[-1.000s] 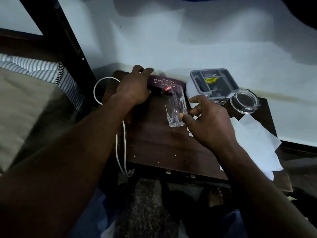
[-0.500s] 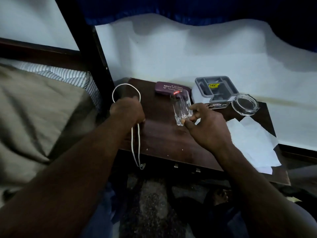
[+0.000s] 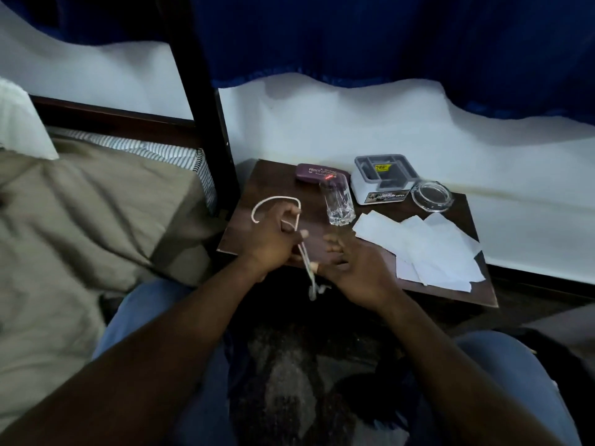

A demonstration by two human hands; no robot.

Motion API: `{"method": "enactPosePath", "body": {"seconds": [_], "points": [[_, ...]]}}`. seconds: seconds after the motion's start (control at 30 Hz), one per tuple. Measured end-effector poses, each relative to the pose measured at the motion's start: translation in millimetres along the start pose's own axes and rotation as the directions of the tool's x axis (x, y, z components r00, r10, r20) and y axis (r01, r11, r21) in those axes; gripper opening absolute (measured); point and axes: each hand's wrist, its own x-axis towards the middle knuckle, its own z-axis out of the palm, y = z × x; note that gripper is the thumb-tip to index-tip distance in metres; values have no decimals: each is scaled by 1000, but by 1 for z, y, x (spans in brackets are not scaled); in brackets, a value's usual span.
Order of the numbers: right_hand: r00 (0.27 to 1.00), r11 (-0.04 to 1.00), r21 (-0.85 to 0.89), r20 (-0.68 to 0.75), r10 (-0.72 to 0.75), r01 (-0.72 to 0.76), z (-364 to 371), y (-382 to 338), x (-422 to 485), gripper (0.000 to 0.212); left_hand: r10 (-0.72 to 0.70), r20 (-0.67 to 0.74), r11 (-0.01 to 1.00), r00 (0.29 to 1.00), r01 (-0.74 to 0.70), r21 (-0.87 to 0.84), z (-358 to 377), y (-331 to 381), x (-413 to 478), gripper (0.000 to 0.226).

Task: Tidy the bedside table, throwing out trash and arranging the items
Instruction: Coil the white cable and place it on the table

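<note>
Left grip is curling round the white cable over the worktop's 7 o'clock edge, right grip hovering spread beside its dangling end; papers lying unbinned at 4 o'clock, tidying seemingly barely starting

Beige blanket; dark bedpost; blue curtain

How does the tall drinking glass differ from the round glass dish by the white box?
The drinking glass is tall and narrow; the glass dish is low and wide. The drinking glass stands by the purple case; the glass dish sits beside the white box. Both are clear and stand on the bedside table.
</note>
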Motion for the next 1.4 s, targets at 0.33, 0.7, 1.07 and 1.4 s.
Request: {"method": "enactPosePath", "body": {"seconds": [0.33, 0.7, 1.07, 1.4], "points": [[971, 986, 8, -174, -162, 166, 9, -3, -80, 22, 3, 98, 933, 995, 33, -358, 9, 10, -108, 11], [888, 976, -42, -408, -210, 211, -5, -6, -111, 15, 332, -104, 894, 937, -278, 350, 13, 9, -155, 13], [838, 885, -373, -355, -415, 280, -5, -12, -133, 23, 536, -15, 719, 844, -447, 533, 11, 9, -182, 24], [996, 953, 300, -74, 57, -32, -8, -7, -148, 19, 398, -154, 785, 904, -250, 566, -1, -3, -171, 22]]}}
